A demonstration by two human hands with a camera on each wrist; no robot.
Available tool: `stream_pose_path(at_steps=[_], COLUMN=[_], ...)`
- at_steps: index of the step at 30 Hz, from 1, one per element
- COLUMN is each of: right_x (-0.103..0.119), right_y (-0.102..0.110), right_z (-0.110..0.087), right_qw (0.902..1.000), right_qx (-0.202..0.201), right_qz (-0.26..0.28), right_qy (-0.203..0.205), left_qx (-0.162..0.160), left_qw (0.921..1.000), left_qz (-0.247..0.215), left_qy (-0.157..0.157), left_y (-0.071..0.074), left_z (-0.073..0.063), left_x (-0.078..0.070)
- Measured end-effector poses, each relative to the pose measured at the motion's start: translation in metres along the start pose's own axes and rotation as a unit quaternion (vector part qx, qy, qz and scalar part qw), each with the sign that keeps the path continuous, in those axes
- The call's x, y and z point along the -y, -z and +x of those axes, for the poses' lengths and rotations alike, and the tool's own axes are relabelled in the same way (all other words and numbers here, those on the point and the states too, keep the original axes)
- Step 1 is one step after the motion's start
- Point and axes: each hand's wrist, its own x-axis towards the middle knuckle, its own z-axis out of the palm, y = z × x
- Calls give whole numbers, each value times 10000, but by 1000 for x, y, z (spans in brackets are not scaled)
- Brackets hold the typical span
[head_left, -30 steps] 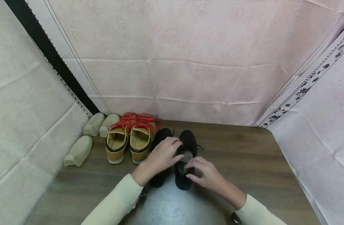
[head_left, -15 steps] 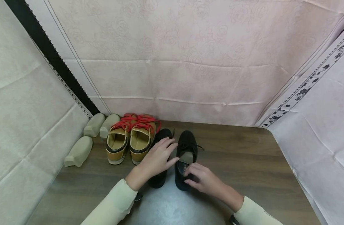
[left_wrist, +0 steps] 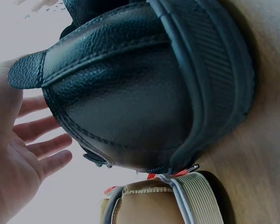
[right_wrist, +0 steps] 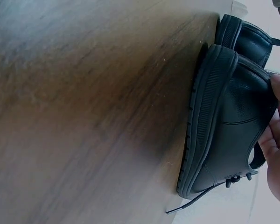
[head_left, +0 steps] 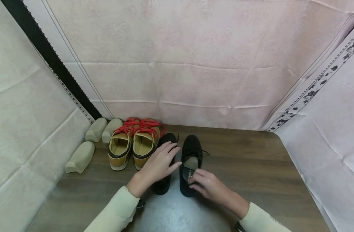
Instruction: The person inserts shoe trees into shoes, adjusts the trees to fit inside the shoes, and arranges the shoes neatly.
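Two black lace-up shoes stand side by side, toes toward the wall. At the heel collar of the right black shoe, my right hand pinches the rim. The right wrist view shows the thumb on the outside of that collar and the fingers on its inner side. A pale piece shows in this shoe's opening. My left hand, fingers spread, hovers over the left black shoe and hides its middle. In the left wrist view, the shoe's heel tab overlaps the open palm.
Left of the black shoes stands a tan pair with red laces. Beyond are several beige shoe-shaped inserts along the left covering. Pinkish sheeting rises behind the wooden floor; white sheeting bounds the right.
My left hand has drawn left and back, away from the right shoe's opening. My right hand has come in to the heel collar, its fingers curling. The shoes stay in place.
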Motion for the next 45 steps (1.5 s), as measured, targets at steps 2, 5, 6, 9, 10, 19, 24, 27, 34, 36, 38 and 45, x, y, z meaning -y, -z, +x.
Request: stream_pose_path(at_steps=[2,5,6,9,10,19,24,27,34,36,38,45], right_x=[0,0,1,1,1,0,-2,-2,-4,-5,-7,-12], right_y=[0,1,1,3,4,11,17,20,27,29,30,35], right_z=[0,0,-1,-1,-1,-9,-13,-15,-20,-22,-24,-31], right_qw=[10000,9999,9998,9991,9988,9983,9963,9955,9943,9944,9947,9953], right_qx=[-28,-85,-119,-222,-254,-136,-75,-63,-56,-86,-131,-235], right_qz=[-20,-97,-135,-294,-332,-292,-345,-423,-567,-560,-555,-604], right_qy=[-7,43,78,216,244,-485,-785,-842,-896,-888,-855,-718], left_qx=[-26,-57,-56,-51,-45,6,151,210,150,159,159,265], left_qw=[10000,10000,10000,10000,10000,9999,9999,9997,9994,9993,9993,9992], left_qz=[5,-5,-4,-9,-5,-100,-27,-60,-106,-107,-88,-32], left_qy=[1,-21,-27,-17,-9,-12,-66,-98,-306,-330,-336,-288], left_y=[1,2,2,3,3,5,6,6,4,2,0,-6], left_z=[0,0,0,0,0,3,5,6,8,9,9,13], left_x=[1,2,2,3,3,3,2,1,-3,-4,-5,-11])
